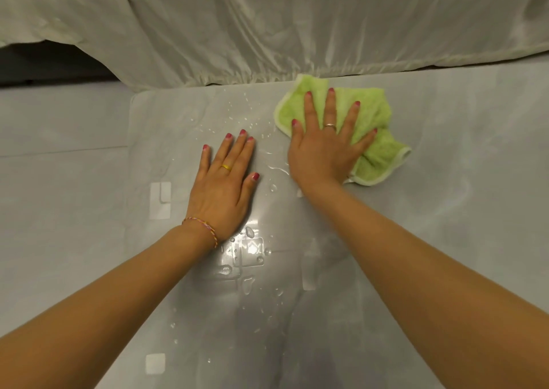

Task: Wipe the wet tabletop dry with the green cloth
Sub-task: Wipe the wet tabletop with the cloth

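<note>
Water is on the surface [297,344] in lots of little drops, so most of the drying is left to do. One green cloth [377,133] lies bunched up at about one o'clock, close to the far edge, and it looks like the wiping has only started from that corner. On the right side, near three o'clock, no drops show, so that part looks dry, but the shine makes it hard to be sure. Small drops [237,112] sit at about eleven o'clock, just left of the cloth. A wet streak [274,168] shows in the gap between the two hands. Bigger drops [251,250] sit at six o'clock, under the left wrist, and more small ones trail down toward the near edge. All of these still need the cloth to go over them, I think. There are two hands. The right hand [322,148] lies flat on top of the cloth with its fingers spread wide, pressing it down. The left hand [224,180] lies flat on the bare wet surface with its fingers straight and close together, holding nothing. Each hand has one ring. The left wrist has one string bracelet [200,228]. Three pale square patches show under the clear top on the left side. One white sheet [267,26] hangs behind the far edge at twelve o'clock.
</note>
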